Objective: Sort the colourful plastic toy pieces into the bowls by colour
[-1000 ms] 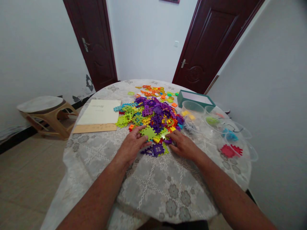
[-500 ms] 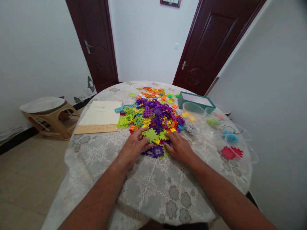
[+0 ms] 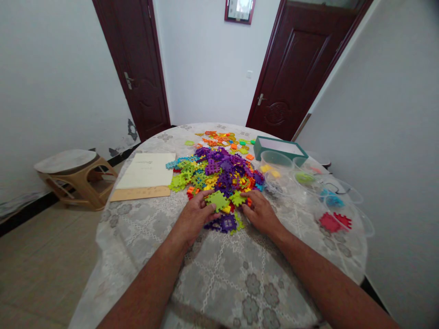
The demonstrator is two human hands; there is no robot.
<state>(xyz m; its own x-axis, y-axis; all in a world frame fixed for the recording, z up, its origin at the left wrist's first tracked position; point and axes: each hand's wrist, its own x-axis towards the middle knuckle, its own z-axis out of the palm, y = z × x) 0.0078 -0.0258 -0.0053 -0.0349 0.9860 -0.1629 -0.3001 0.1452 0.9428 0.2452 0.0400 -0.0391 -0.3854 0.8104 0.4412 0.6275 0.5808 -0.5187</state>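
The left hand pinches a lime-green interlocking tile between thumb and fingers; the right hand, forearm slanting inward, pinches a smaller green piece, beside the multicoloured heap on a floral tablecloth facing dark-red doors.

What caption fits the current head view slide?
Left hand holding a green toothed piece, right hand another, at the near side of a multicoloured pile on a tablecloth.

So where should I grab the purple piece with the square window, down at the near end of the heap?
Grip the purple piece by its near toothed edge, probably best from the person's side: it seems to lie flat, and that edge faces bare tablecloth, while the heap crowds its far side.
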